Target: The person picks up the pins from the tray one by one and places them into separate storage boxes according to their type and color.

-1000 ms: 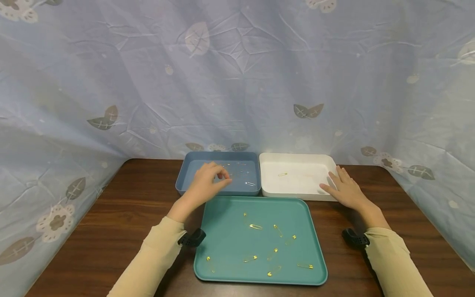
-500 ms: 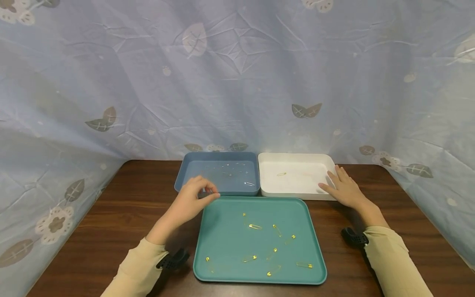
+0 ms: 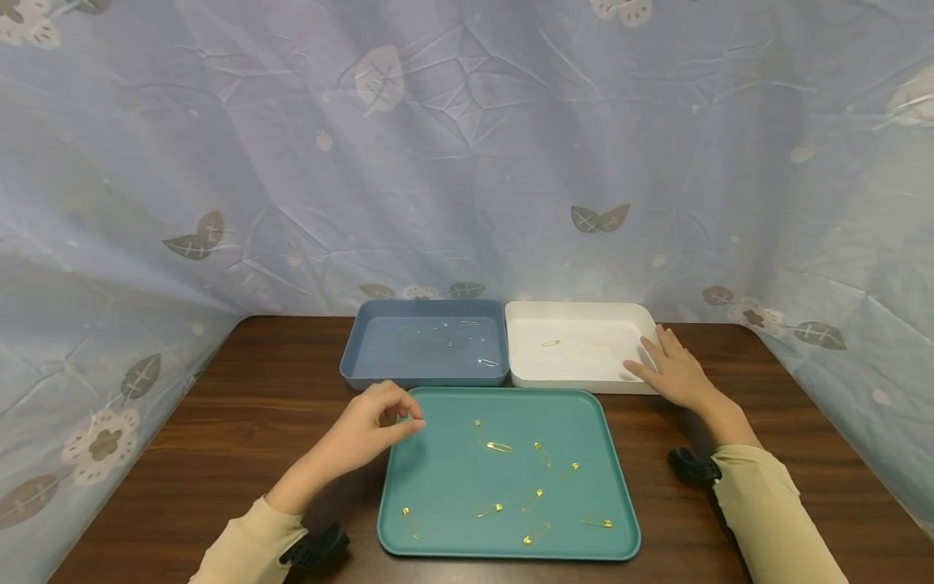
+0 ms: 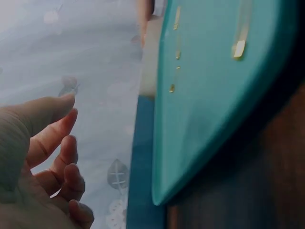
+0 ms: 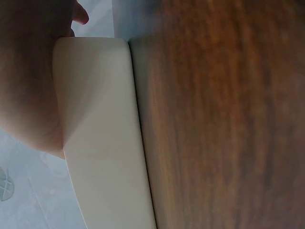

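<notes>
My left hand hovers over the left edge of the green tray, fingers loosely curled with thumb and index tips close together. In the left wrist view no item shows between its fingertips. Several gold safety pins lie scattered on the green tray. Behind it, the blue tray contains several silver safety pins. One gold safety pin lies in the white tray. My right hand rests at the white tray's right end, fingers extended over its rim.
The blue and white trays stand side by side at the back of the dark wooden table. A pale floral curtain hangs behind and around the table. Black straps sit on both wrists.
My left hand has drawn back from above the blue tray, toward me and to the left, over the green tray's left edge. The right hand stays at the white tray.
</notes>
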`<state>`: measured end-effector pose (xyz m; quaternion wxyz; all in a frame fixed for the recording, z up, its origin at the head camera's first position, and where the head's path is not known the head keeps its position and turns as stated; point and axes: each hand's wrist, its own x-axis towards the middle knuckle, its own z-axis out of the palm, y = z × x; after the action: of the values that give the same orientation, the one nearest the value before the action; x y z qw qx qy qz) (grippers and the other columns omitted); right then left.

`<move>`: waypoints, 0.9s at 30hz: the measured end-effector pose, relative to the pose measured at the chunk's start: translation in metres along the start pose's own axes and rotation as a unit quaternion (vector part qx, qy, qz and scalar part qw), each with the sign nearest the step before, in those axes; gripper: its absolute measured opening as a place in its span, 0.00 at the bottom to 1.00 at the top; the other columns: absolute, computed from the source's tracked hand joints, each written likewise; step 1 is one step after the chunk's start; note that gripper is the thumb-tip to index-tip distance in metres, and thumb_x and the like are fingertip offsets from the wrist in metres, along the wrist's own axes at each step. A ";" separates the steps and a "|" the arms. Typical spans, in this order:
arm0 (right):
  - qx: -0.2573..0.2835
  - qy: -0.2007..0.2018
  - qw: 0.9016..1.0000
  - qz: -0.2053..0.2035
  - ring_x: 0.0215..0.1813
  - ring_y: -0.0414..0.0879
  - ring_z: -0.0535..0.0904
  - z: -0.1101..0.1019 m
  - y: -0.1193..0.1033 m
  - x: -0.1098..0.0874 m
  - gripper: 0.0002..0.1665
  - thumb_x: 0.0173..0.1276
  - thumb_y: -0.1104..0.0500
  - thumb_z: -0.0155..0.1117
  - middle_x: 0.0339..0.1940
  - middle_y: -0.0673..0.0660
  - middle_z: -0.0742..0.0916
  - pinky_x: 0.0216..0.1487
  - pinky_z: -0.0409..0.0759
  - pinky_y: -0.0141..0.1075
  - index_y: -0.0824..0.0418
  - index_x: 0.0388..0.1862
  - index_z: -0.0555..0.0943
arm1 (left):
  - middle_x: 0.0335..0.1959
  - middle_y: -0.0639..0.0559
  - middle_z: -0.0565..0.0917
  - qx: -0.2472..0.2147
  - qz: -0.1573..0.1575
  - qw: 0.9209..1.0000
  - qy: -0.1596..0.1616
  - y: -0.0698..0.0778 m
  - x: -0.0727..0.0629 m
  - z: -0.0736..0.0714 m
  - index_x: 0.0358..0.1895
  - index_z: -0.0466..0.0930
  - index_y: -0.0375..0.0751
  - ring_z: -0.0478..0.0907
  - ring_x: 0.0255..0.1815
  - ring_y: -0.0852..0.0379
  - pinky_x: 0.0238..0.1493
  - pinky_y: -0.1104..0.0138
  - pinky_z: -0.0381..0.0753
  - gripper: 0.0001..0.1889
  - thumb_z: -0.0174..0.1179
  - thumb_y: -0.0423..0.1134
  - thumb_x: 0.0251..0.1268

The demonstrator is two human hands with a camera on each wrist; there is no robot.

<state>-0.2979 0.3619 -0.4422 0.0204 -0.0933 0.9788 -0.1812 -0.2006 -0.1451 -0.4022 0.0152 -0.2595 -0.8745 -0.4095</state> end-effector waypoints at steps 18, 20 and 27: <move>-0.009 0.003 1.000 0.001 0.79 0.71 0.36 -0.001 0.001 0.001 0.50 0.73 0.34 0.46 0.78 0.75 0.44 0.69 0.41 0.72 0.70 0.77 0.52 | 0.40 0.56 0.77 0.012 0.059 0.980 -0.188 -0.010 -0.019 0.008 0.42 0.84 0.55 0.67 0.42 0.55 0.44 0.69 0.68 0.11 0.68 0.50 0.59; -0.008 0.003 1.000 0.001 0.79 0.71 0.36 -0.001 0.001 0.001 0.50 0.73 0.34 0.46 0.78 0.75 0.44 0.69 0.40 0.72 0.69 0.77 0.52 | 0.40 0.57 0.76 0.021 0.056 0.977 -0.206 -0.011 -0.020 0.007 0.42 0.84 0.56 0.66 0.42 0.57 0.44 0.69 0.68 0.10 0.69 0.50 0.58; -0.008 0.001 1.000 0.002 0.79 0.70 0.35 0.000 0.002 0.001 0.50 0.73 0.34 0.46 0.78 0.75 0.43 0.70 0.40 0.72 0.69 0.77 0.51 | 0.37 0.62 0.72 0.072 0.046 0.962 -0.261 -0.011 -0.026 0.006 0.36 0.82 0.60 0.61 0.40 0.65 0.43 0.70 0.64 0.08 0.70 0.50 0.55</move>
<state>-0.2996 0.3629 -0.4429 0.0191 -0.0911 0.9805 -0.1731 -0.1822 -0.1579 -0.4206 -0.1761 -0.3951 -0.8625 -0.2627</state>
